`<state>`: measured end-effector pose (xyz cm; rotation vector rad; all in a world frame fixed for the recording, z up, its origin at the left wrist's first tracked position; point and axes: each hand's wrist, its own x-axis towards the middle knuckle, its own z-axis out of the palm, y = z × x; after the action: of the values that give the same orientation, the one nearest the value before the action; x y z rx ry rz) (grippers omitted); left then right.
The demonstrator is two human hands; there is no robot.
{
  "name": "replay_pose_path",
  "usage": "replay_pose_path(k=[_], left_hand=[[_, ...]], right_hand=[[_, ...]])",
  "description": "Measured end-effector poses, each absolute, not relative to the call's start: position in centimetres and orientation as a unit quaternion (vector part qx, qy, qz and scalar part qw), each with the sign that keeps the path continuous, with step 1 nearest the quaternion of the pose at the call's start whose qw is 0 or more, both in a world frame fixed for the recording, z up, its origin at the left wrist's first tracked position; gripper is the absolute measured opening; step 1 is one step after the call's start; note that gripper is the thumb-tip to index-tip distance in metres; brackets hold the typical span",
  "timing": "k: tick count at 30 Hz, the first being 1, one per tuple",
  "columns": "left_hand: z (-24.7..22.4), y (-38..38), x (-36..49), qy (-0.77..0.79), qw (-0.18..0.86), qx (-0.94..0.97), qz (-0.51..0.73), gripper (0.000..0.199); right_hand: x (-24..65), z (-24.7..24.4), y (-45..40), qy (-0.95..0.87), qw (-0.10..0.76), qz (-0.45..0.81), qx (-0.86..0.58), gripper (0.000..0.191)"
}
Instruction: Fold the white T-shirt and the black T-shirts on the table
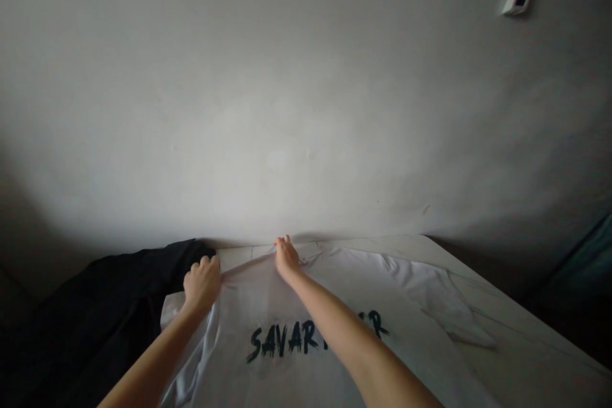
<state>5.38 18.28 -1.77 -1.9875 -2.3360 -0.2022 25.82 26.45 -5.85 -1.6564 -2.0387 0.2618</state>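
Two bare forearms reached up from the bottom of the view over a white T-shirt (224,357) that lay spread on a pale worktop (540,357). Dark brush-style lettering (282,339) crossed the shirt, beginning "SAVAR", with the right forearm covering part of the word. The left hand (201,284) was curled closed, its fingers (206,261) gripping the far edge of the shirt. The right hand (287,259) was further on and nearer the middle, its fingers (283,243) pinched closed on the same edge, and the fabric ran in a tight ridge between the two hands. A shirt sleeve (430,287) lay out to the right, flat on the worktop. A black cloth (86,319) lay heaped on the left, just beside the left hand and partly along the shirt's side. A dark teal shape (578,261) showed in shadow beyond the worktop's right side. Past the far edge of the worktop rose a plain pale wall (306,108), with a small white wall-mounted box (516,0) high on the right.
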Motion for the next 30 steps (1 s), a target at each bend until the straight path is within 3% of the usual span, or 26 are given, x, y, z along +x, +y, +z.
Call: replay_pose_path(k=[3,7,10,15,18,22,26,30], left_hand=[[-3.2,18.1,8.5,-0.675,0.092,-0.723,-0.117,0.041],[-7.1,18.1,10.7,-0.591,0.058,-0.795,-0.122,0.05],[-9.0,18.5,9.8,-0.617,0.058,-0.778,-0.104,0.054],[-8.6,19.1,8.8,-0.649,0.047,-0.757,-0.058,0.065],[-6.9,19.4,9.5,-0.665,0.017,-0.745,-0.046,0.058],[-4.4,21.0,11.0,-0.671,0.016,-0.737,-0.077,0.045],[-3.2,24.0,13.3,-0.699,0.0,-0.707,-0.103,0.041],[-3.3,26.3,15.2,-0.733,-0.032,-0.672,-0.1,0.031]], right_hand=[[24.8,-6.3,24.0,-0.795,0.233,0.08,-0.555,0.038],[25.8,-7.3,22.3,-0.894,0.144,0.077,-0.418,0.049],[27.0,-6.8,23.0,-0.89,0.106,0.098,-0.433,0.052],[27.9,-5.6,23.9,-0.869,0.116,0.1,-0.471,0.057],[30.7,-5.7,23.6,-0.859,0.153,0.067,-0.483,0.057],[39.1,-5.2,24.1,-0.782,0.19,0.005,-0.594,0.033],[46.8,-4.2,25.3,-0.705,0.194,-0.015,-0.682,0.027],[48.8,-4.3,26.3,-0.699,0.185,0.004,-0.69,0.018]])
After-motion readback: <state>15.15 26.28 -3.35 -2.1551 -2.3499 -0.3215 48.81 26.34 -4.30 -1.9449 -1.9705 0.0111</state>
